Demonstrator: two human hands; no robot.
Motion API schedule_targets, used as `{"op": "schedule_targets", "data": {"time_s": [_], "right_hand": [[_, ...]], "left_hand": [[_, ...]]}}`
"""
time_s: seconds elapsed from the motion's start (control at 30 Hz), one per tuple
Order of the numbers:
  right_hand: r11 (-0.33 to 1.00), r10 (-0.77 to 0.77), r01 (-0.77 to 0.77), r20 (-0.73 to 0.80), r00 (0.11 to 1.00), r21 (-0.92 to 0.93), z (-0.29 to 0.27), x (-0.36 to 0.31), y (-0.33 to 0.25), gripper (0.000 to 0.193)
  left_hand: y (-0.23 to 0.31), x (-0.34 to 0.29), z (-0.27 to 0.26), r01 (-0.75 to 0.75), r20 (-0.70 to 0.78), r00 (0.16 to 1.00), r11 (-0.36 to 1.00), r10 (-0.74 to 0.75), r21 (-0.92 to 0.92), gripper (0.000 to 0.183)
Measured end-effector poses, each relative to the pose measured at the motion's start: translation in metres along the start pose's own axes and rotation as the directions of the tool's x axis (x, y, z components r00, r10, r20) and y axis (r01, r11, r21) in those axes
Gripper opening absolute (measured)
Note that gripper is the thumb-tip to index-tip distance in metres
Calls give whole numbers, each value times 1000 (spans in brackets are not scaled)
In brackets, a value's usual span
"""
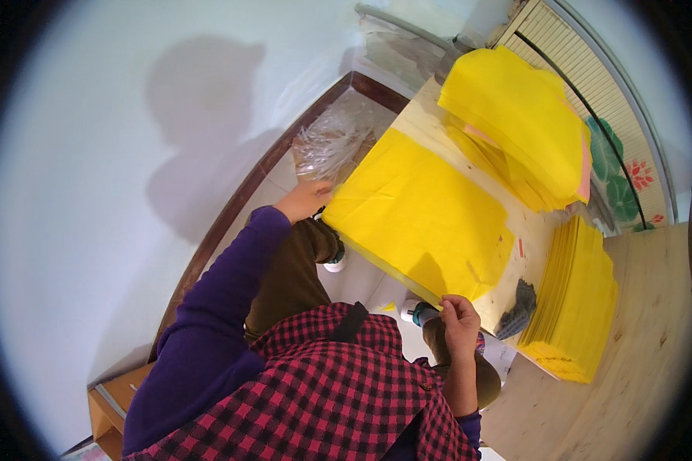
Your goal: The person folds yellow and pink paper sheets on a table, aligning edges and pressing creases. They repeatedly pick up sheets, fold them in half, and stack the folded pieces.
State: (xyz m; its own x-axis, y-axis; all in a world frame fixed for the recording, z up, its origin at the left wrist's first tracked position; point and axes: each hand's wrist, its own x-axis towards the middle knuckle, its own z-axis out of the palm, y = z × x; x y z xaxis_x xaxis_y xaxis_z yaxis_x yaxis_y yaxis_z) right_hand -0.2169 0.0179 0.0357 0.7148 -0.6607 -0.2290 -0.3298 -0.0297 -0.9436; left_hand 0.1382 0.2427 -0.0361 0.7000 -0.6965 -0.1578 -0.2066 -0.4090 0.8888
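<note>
A flat yellow sheet of cloth-like material (415, 207) lies across the light wooden work table (417, 114), its near edge reaching past the table's side. My left hand (304, 201) is closed on the sheet's left near corner. At the right end of that same edge, my right hand (460, 326) pinches the sheet between thumb and fingers. Whether there is more than one layer under the top one, I cannot tell. Behind the sheet rests a loose pile of yellow sheets (515, 115) with some pink showing at its edges. A neat stack of folded yellow pieces (573, 300) stands at the right.
A crumpled dark grey cloth (518, 310) sits between the sheet and the right stack. Clear plastic wrap (334, 142) is heaped on the floor by the wall. A wooden board surface (638, 330) extends at the right; a wooden drawer unit (111, 407) is at lower left.
</note>
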Motion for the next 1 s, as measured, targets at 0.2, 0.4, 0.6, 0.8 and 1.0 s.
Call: {"op": "schedule_targets", "data": {"time_s": [0.2, 0.4, 0.6, 0.8, 1.0], "right_hand": [[988, 39, -29, 62, 997, -152, 17, 5, -14, 12], [986, 33, -20, 78, 996, -165, 32, 15, -29, 13], [969, 3, 21, 97, 995, -246, 51, 38, -27, 13], [968, 22, 16, 148, 989, -249, 58, 40, -23, 14], [971, 32, -8, 95, 995, -241, 46, 30, -13, 15]], "left_hand": [[-2, 13, 3, 142, 52, 990, 963, -134, -228, 25], [3, 10, -8, 119, -60, 988, 950, -143, -290, 20], [8, 14, 13, 10, -78, 996, 880, -54, -475, 21], [4, 14, -6, 119, -14, 992, 967, -125, -225, 15], [-6, 8, -15, 42, -204, 970, 914, -135, -405, 12]]}}
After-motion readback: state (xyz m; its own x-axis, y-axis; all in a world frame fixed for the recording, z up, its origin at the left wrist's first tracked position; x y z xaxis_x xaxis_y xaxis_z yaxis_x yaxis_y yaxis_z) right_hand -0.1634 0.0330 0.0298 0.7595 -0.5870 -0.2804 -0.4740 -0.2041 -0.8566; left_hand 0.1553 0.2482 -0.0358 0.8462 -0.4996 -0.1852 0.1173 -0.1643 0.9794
